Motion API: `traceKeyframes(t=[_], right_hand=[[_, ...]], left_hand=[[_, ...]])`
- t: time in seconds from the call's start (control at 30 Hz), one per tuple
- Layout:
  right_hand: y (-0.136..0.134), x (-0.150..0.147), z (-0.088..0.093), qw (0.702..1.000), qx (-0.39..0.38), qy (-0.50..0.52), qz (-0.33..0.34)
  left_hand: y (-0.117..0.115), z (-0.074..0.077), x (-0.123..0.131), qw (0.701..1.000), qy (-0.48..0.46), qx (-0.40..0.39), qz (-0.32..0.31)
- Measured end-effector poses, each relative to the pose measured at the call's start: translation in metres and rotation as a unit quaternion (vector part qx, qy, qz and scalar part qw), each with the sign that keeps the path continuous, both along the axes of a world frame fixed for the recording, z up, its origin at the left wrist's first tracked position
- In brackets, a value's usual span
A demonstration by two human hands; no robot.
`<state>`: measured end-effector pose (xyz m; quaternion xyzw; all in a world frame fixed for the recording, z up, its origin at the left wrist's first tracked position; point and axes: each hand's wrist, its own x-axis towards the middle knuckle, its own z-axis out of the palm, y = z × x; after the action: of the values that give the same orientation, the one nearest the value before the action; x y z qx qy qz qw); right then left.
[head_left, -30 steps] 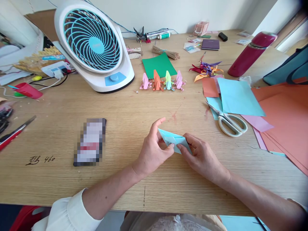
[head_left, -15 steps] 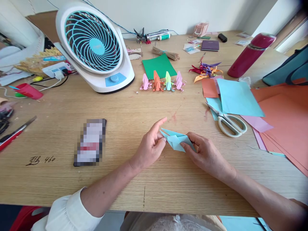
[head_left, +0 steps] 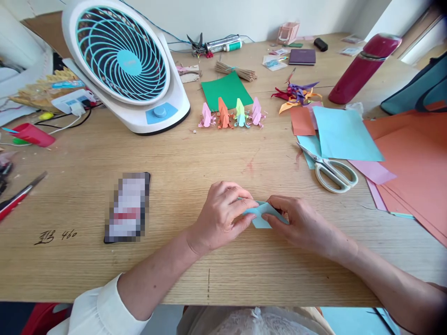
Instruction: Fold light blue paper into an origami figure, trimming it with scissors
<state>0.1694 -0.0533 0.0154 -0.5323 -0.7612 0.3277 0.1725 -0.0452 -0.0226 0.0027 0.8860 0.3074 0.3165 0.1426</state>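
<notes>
Between my two hands is a light blue piece of folded origami paper [head_left: 262,218], held just above the table near its front. My left hand [head_left: 225,211] pinches its left end, fingers curled over the top and thumb below, hiding that end. On the right end, my right hand [head_left: 300,221] grips the paper with the thumb on the near face and fingers behind. Farther back stands a row of several small folded paper figures [head_left: 223,114] in pink, orange and green-blue. White-handled scissors [head_left: 335,176] lie to the right, partly on coloured paper sheets.
A white fan [head_left: 160,111] stands at the back left, with a phone [head_left: 127,207] nearer me. Blue paper [head_left: 345,132] and large orange sheets [head_left: 415,163] lie at right, below a red flask [head_left: 363,70]. A green sheet [head_left: 226,90] lies behind the figures.
My left fingers, one of them raised before, have come down over the left end of the folded paper. The paper has turned flatter and the view has shifted slightly.
</notes>
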Motion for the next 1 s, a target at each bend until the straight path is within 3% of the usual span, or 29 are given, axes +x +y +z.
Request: traceKeyframes(t=[0.2,0.3,0.4,0.63,1.0], right_hand=[[-0.002,0.005,-0.004,0.993,0.037,-0.113,-0.002],[0.0,0.007,-0.006,0.98,0.124,-0.154,-0.025],[0.002,0.007,-0.008,0.973,0.195,-0.125,-0.013],[0.002,0.002,-0.013,0.995,0.098,-0.014,0.025],[0.004,0.004,-0.012,0.998,0.052,0.001,0.021]], left_hand=[[0.0,-0.011,0.007,0.998,0.057,-0.03,0.007],[0.001,-0.015,0.009,0.997,0.067,-0.041,0.008],[0.002,-0.016,0.009,0.996,0.069,-0.059,0.015],[0.004,-0.016,0.01,0.996,0.048,-0.072,0.02],[0.005,-0.009,0.015,0.989,0.05,-0.139,0.03]])
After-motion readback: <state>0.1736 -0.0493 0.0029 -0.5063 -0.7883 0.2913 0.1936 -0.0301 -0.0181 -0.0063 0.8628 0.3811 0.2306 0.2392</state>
